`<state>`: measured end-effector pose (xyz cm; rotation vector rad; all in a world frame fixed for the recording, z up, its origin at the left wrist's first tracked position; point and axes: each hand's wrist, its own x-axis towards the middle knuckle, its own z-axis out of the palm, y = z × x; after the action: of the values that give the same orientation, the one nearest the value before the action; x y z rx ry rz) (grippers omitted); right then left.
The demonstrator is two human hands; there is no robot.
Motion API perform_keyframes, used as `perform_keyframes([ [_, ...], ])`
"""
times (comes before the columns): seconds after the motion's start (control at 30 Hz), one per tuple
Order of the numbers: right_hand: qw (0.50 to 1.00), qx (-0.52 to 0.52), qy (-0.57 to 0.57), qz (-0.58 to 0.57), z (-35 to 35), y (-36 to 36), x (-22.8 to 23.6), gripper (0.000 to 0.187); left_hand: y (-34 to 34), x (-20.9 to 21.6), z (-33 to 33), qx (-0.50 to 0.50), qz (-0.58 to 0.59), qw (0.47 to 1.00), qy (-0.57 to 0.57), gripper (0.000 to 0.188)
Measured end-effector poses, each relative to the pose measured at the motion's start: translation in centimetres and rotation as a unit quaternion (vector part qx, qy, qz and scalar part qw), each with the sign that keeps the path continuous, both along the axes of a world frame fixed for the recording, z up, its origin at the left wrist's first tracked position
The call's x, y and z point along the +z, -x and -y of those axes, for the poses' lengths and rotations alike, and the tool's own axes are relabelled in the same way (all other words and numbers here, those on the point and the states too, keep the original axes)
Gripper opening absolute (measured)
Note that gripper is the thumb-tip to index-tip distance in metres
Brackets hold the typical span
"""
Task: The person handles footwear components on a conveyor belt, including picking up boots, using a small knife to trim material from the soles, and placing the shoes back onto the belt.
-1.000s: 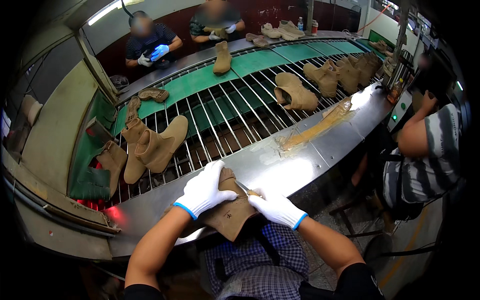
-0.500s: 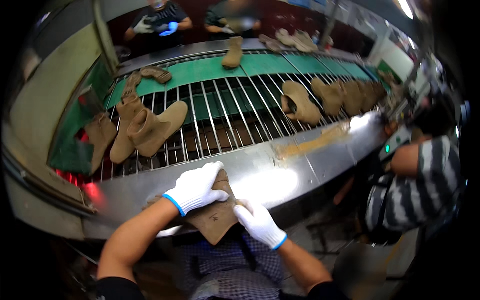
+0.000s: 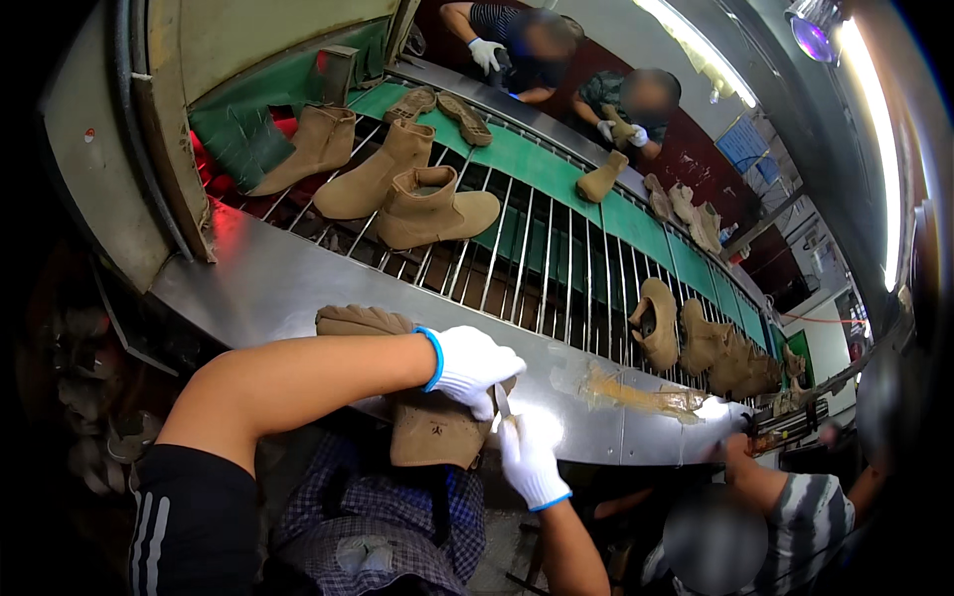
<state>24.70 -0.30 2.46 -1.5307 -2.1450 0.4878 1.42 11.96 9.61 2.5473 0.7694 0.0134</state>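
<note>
A tan suede ankle boot [image 3: 432, 435] lies over the near edge of the steel counter, its toe and chunky sole to the left and its shaft toward my body. My left hand [image 3: 469, 366], in a white knitted glove with a blue cuff, is closed over the boot's upper and holds it down. My right hand [image 3: 532, 465], gloved the same way, is closed around a small tool with a flat metal blade [image 3: 501, 399]. The blade points up at the boot's edge next to my left fingertips. Its handle is hidden inside my right glove.
Beyond the steel counter [image 3: 288, 260], several tan boots [image 3: 432, 211] stand on a metal-bar rack, more at the right [image 3: 656, 326]. Loose soles [image 3: 463, 119] lie on the green belt [image 3: 537, 157]. Two people work across it; another person in a striped sleeve [image 3: 805, 512] is at my right.
The view has tilted and swung, so the rack now slants down to the right. My left forearm lies more across the picture, and both hands stay at the boot with the blade more visible.
</note>
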Motion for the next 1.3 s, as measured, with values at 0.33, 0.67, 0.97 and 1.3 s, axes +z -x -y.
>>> perform_keyframes([
  [0.33, 0.972, -0.144, 0.074, 0.171, -1.7, -7.0, 1.4, 0.052, 6.8, -0.5, 3.4, 0.116, 0.241, 0.938, -0.220, 0.070],
  [0.67, 0.982, -0.069, -0.089, -0.151, -9.3, 0.8, 0.0, 0.036, 15.5, -8.9, 8.4, 0.520, 0.516, 0.680, 0.024, 0.043],
  [0.97, 0.746, -0.155, 0.300, -0.574, 0.1, 4.8, -7.1, 0.056, 13.6, -8.5, 2.0, 0.609, 0.354, 0.710, 0.018, 0.064],
  [1.3, 0.721, -0.047, 0.215, -0.657, 5.8, 8.9, -2.9, 0.060, 15.1, -9.9, -3.2, 0.601, 0.264, 0.744, 0.122, 0.076],
])
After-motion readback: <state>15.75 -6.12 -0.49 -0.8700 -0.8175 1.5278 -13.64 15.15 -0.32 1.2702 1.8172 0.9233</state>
